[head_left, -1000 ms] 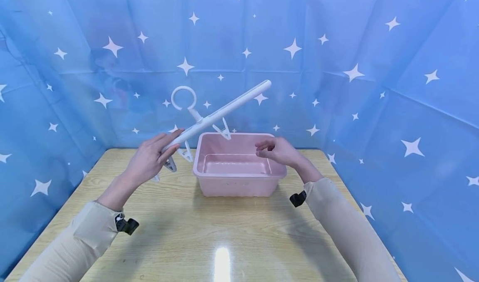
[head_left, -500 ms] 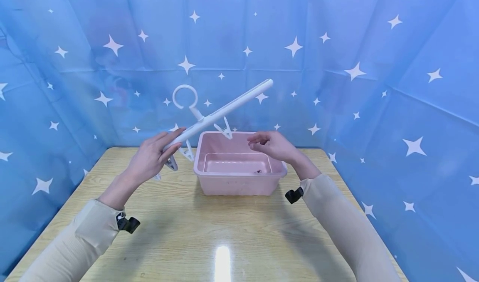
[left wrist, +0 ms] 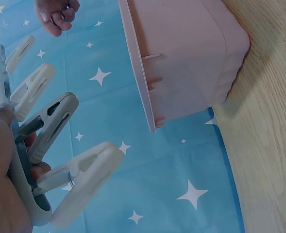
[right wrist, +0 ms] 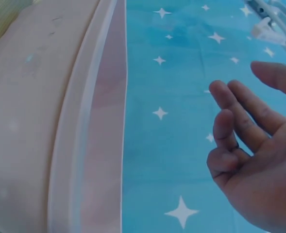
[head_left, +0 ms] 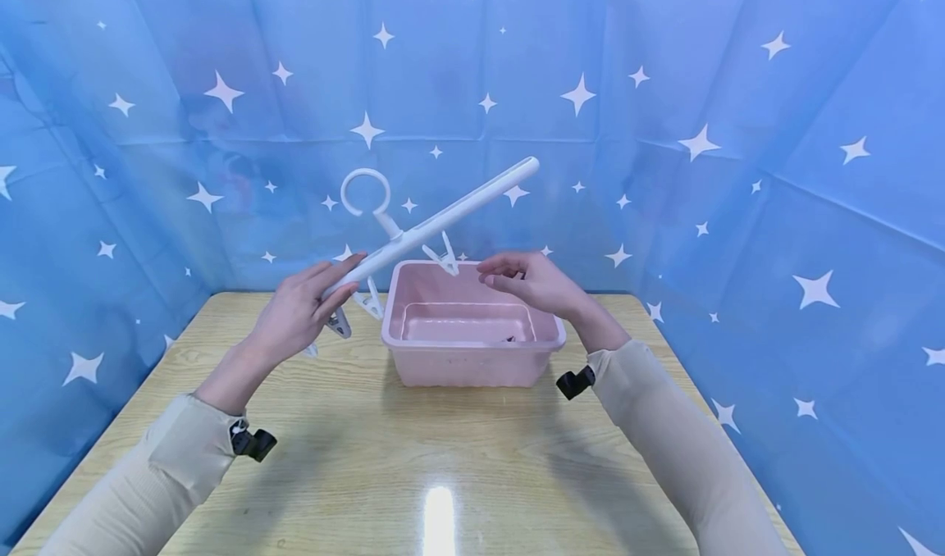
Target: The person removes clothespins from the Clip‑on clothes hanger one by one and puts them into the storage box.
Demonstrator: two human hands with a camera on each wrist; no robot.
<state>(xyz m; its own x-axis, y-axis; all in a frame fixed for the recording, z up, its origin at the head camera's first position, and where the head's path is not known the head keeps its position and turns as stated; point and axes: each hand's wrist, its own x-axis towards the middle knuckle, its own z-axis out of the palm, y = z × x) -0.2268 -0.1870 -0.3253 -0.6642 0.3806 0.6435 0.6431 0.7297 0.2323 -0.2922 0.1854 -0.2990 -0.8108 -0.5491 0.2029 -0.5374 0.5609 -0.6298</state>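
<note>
In the head view my left hand point(head_left: 299, 310) grips one end of a white clip hanger point(head_left: 435, 226), thumb below the bar and fingers above. The bar slants up to the right, with a round hook on top and several clips beneath it. The left wrist view shows a grey clip point(left wrist: 55, 127) between paler ones close to that hand. My right hand point(head_left: 535, 281) hovers over the right side of a pink plastic bin point(head_left: 472, 367), apart from the hanger. Its fingers are loosely bent, the thumb and two fingers more extended in the right wrist view, and I see nothing held.
The bin stands upright at the back of a wooden table point(head_left: 435, 441). A small dark speck point(head_left: 509, 339) shows inside it, too small to identify. Blue star-patterned cloth point(head_left: 472, 72) hangs behind and at both sides. Black wrist cameras point(head_left: 253, 441) sit at both cuffs.
My right hand has moved left and slightly up over the bin. The dark speck in the bin shows only in the two later head frames. The left hand and hanger have hardly moved.
</note>
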